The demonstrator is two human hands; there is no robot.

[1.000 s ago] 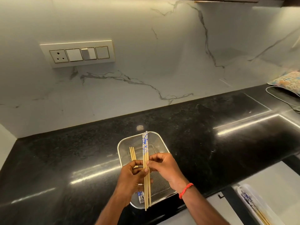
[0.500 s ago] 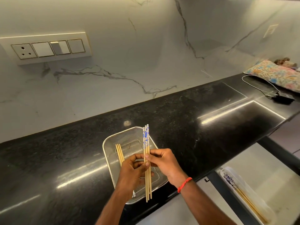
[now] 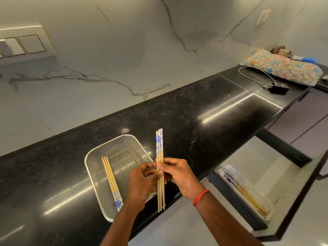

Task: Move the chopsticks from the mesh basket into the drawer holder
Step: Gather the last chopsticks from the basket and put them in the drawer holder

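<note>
Both hands raised, left hand [image 3: 142, 181] and right hand [image 3: 179, 173] fingers pinched together

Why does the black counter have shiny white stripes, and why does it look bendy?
Head view: the polished countertop mirrors strip lights as glare streaks; the wide-angle lens curves its straight edge; the hands' held chopsticks look sharp, not blurred.

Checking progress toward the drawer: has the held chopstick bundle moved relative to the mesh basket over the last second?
Yes. The held chopsticks shifted right, from over the mesh basket to past its right edge.
</note>
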